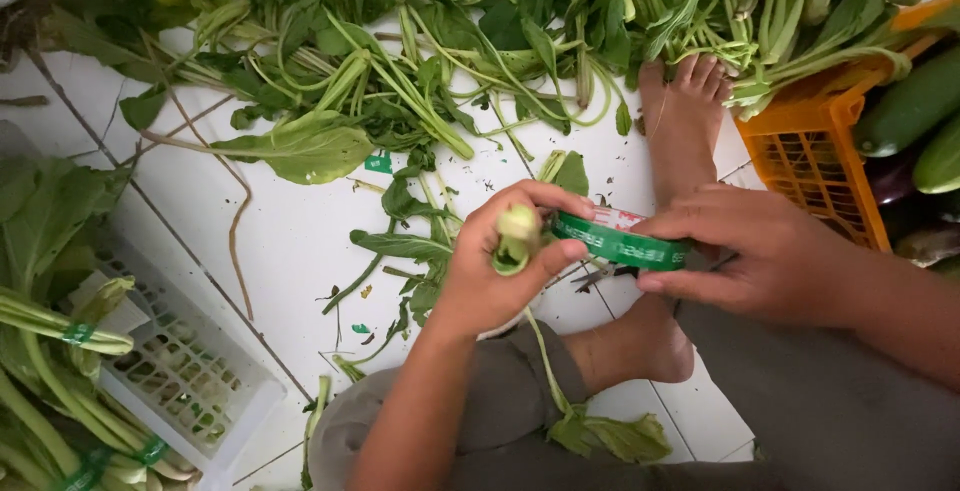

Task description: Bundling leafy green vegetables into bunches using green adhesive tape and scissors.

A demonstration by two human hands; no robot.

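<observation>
Observed from the head view, positions referenced to the roll of green tape (622,241) at mid-frame.

Far left of the roll, a white slotted basket (185,371) sits on the white tiled floor (290,241); beside it lie tied bundles of greens (45,336), each carrying a green band. Above and left of the roll, loose leafy greens (400,51) are heaped along the far side of the floor.

Immediately left of the roll, the left hand (495,276) is closed around the cut stem ends of a bunch of greens (518,236), thumb over the top, fingers wrapped tight. The stems touch the roll's left edge; the leaves hang below the wrist, over the lap.

The right hand (760,251) grips the roll from its right side, fingers and thumb pinching the rim. Whether a free tape end is already stuck to the stems cannot be told.

Beyond the roll, a bare foot (685,116) rests on the tiles. Far right, an orange crate (815,151) holds dark green vegetables.

Assessment: a sound binding appears to require the stem ends kept level and squeezed firmly, the tape drawn taut and square to the stems, and applied near the cut ends as on the finished bundles. Slack tape would likely let stems slip out.
</observation>
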